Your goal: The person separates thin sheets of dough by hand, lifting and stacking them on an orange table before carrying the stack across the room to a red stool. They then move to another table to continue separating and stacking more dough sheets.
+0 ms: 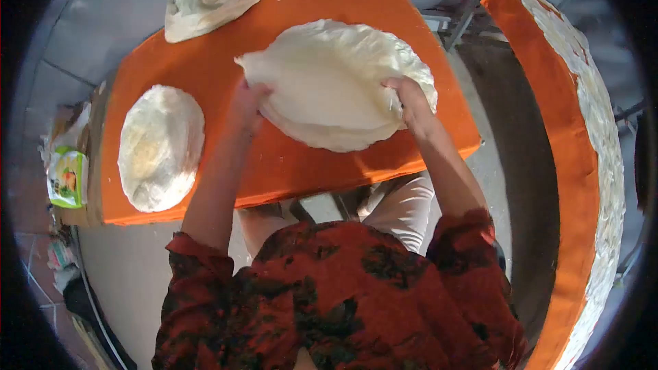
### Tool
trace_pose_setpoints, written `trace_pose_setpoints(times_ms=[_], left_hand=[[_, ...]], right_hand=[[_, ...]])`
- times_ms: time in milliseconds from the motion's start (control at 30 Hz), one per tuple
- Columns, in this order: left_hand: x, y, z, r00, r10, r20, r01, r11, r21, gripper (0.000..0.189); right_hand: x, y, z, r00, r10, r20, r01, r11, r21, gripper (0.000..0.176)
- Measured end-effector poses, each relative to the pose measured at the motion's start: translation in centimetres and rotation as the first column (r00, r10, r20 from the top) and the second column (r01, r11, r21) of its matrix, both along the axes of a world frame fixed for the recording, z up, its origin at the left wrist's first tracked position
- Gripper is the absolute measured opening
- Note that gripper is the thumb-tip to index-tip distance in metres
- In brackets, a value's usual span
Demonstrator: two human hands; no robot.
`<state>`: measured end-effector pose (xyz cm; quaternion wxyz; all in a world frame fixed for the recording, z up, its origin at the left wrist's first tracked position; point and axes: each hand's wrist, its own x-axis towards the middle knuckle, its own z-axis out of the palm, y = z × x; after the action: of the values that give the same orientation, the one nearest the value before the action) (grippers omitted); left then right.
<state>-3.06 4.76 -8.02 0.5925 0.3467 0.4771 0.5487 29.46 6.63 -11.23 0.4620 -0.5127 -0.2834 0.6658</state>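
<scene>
Pale sheet (pixel 315 89), one: held over a large pale pile (pixel 419 65), right of middle on my orange table (pixel 308 177). Edges: table's right edge near the pile; near edge at my legs (pixel 406 214). Open room: bare orange leftward, up to a smaller pale pile (pixel 161 147); crumpled cloth (pixel 205 10) at the far left edge. My left hand (pixel 251 101): gripping the sheet's left rim, thumb on top. My right hand (pixel 411 101): pinching its right side. Both forearms (pixel 449 164): stretched forward, well apart.

red-and-black patterned shirt (pixel 384 301), pale trousers (pixel 406 216)
</scene>
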Motion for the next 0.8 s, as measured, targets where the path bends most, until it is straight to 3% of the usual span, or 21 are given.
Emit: trace_pose_setpoints(times_ms=[67, 167, 267, 300, 333, 367, 433, 467, 500, 533, 567, 667, 767, 800], left_hand=[[-3.9, 0.2, -0.6, 0.987, 0.036, 0.155, -0.041, 0.999, 0.028, 0.049], [-6.5, -3.3, -4.6, 0.936, -0.007, 0.351, 0.066, 0.985, -0.158, 0.043], [-5.1, -7.8, -6.0, 0.981, 0.164, 0.1, -0.116, 0.921, -0.371, 0.034], [-5.3, -9.3, -7.0, 0.948, 0.207, -0.24, -0.26, 0.942, -0.215, 0.036], [-5.6, -10.5, -8.2, 0.796, 0.281, -0.537, -0.34, 0.94, -0.011, 0.039], [-6.0, -11.7, -8.9, 0.542, 0.379, -0.75, -0.349, 0.914, 0.209, 0.042], [-5.2, -15.4, -7.0, 0.82, 0.128, -0.558, -0.228, 0.967, -0.114, 0.038], [-4.1, -17.3, -6.9, 0.98, -0.036, -0.195, -0.041, 0.926, -0.374, 0.04], [-2.8, -18.8, -7.0, 0.965, -0.12, 0.231, 0.227, 0.824, -0.519, 0.041], [-1.5, -19.6, -7.0, 0.823, -0.184, 0.537, 0.471, 0.75, -0.465, 0.045], [-0.4, -20.2, -7.1, 0.584, -0.213, 0.783, 0.677, 0.66, -0.325, 0.048], [1.7, -18.7, -9.7, 0.618, -0.119, 0.777, 0.373, 0.915, -0.156, 0.056], [2.1, -18.0, -8.9, 0.619, -0.022, 0.785, 0.251, 0.953, -0.172, 0.058], [1.7, -17.8, -9.3, 0.473, 0.052, 0.879, 0.255, 0.947, -0.193, 0.059]], right_hand=[[-2.5, -5.6, 0.5, 0.971, -0.12, -0.208, 0.123, 0.992, 0.002, 0.04], [-5.0, -10.3, -2.8, 0.985, -0.129, -0.116, 0.124, 0.991, -0.051, 0.043], [-5.3, -11.1, -3.3, 0.995, -0.009, -0.097, -0.008, 0.985, -0.173, 0.04], [-5.0, -10.3, -3.5, 0.993, 0.034, -0.11, -0.058, 0.975, -0.216, 0.038], [-5.0, -9.8, -3.2, 0.989, 0.084, -0.121, -0.113, 0.962, -0.25, 0.037], [-5.5, -9.7, -2.7, 0.983, 0.032, -0.18, -0.075, 0.967, -0.242, 0.035], [-7.4, -10.0, -1.1, 0.952, -0.059, -0.301, -0.013, 0.973, -0.233, 0.032], [-7.9, -9.9, -1.0, 0.926, -0.09, -0.367, 0.008, 0.975, -0.22, 0.031], [-8.1, -10.0, -1.1, 0.895, -0.12, -0.43, 0.028, 0.976, -0.214, 0.031], [-8.4, -10.3, -1.3, 0.859, -0.153, -0.488, 0.052, 0.975, -0.215, 0.03], [-8.6, -11.2, -1.2, 0.867, -0.142, -0.477, 0.036, 0.974, -0.224, 0.03], [-8.1, -15.0, -1.7, 0.908, -0.084, -0.41, -0.036, 0.96, -0.276, 0.037], [-6.7, -17.2, -4.5, 0.954, 0.043, -0.297, -0.15, 0.925, -0.348, 0.047], [-6.6, -17.5, -5.2, 0.961, 0.051, -0.272, -0.149, 0.924, -0.352, 0.045]])
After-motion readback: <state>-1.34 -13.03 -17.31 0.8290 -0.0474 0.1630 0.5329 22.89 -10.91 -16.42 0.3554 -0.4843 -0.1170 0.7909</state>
